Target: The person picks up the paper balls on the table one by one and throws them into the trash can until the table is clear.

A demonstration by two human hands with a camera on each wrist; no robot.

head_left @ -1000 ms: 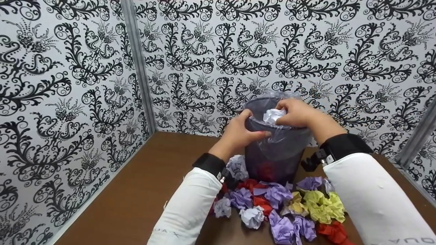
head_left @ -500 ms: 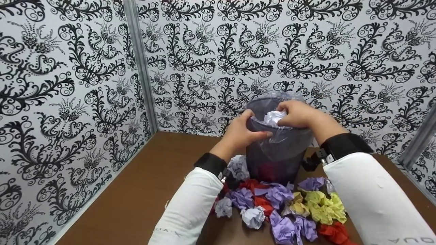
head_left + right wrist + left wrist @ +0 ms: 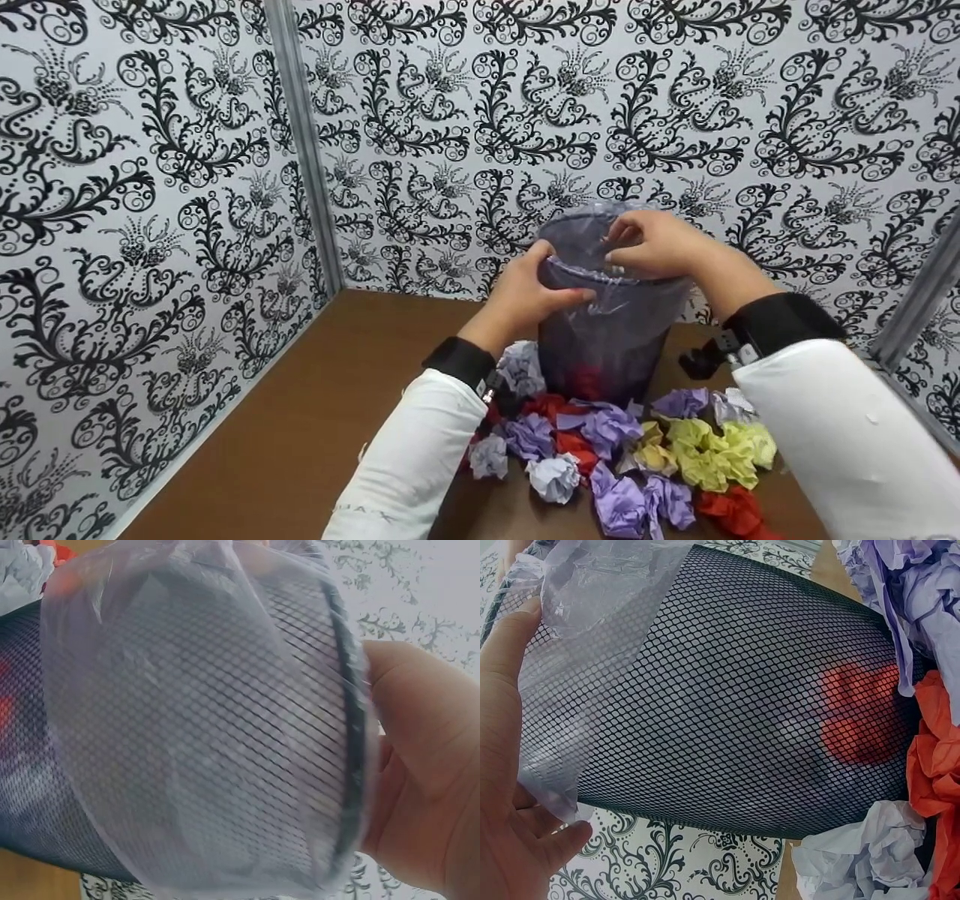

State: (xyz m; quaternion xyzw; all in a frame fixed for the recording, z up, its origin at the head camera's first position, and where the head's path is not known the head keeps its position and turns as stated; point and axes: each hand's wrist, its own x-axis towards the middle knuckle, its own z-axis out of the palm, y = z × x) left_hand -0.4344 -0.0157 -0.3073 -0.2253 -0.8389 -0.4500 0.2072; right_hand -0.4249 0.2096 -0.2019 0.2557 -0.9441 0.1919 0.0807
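A dark mesh wastebasket [image 3: 600, 337] stands on the table, its rim covered by a thin, clear plastic liner [image 3: 622, 592] folded down outside. My left hand [image 3: 525, 292] grips the near left of the rim, thumb along the outer liner and fingers toward the far side. At the opening, my right hand [image 3: 652, 244] hangs over the right part of the rim with loosely bent fingers and nothing seen between them. The right wrist view shows this hand [image 3: 427, 765] just past the lined rim, its fingertips hidden behind it. Red crumpled paper [image 3: 859, 712] shows through the mesh low inside.
Crumpled paper balls lie around the basket's foot: purple [image 3: 619, 502], white [image 3: 555, 478], yellow [image 3: 709, 450] and red [image 3: 735, 511], several in all. Brown tabletop [image 3: 300, 420] stretches to the left. Patterned wall panels [image 3: 450, 112] stand behind and at the left.
The white crumpled paper ball that my right hand held at the opening has been let go and is out of sight in the basket. My left hand keeps its place.
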